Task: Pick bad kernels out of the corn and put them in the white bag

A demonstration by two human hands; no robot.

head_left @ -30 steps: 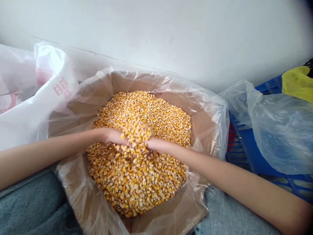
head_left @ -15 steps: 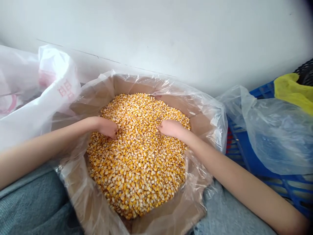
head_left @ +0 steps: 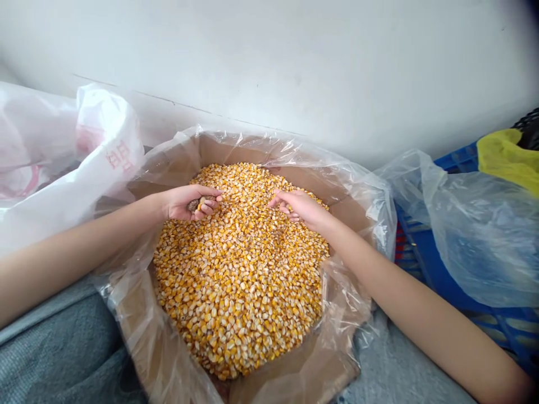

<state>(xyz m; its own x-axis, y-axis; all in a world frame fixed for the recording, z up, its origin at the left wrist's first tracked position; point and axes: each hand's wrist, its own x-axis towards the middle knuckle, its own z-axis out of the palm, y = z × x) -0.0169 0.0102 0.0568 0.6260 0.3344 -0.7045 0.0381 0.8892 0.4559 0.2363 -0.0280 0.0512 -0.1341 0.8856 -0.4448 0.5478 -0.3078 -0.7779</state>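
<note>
Corn [head_left: 240, 292] lies under and between my two hands, heaped inside a cardboard box [head_left: 351, 210], with most of it on my side of the fingers. The relation that matters is across: my left hand [head_left: 187, 203] has its fingers curled round a small brown lump [head_left: 194, 206], with something paler beside it, and my right hand [head_left: 301, 209] is level with it on the other side of the heap, well apart, its fingers pointing back towards the left. So the lump lies straight to the left of my right fingers, with open room over the kernels between. I can't tell the lump's long axis, since my fingers cover part of it. My right fingers are bent, thumb side up, close over the corn; whether they pinch any kernels or touch the heap I can't tell.

As for edges, the clear plastic liner [head_left: 381, 193] folds over the rim all round, and both my forearms cross it. Behind the box is the white wall [head_left: 269, 62]. A white bag [head_left: 63, 207] crowds my left, and a blue crate [head_left: 432, 247] is on my right.
</note>
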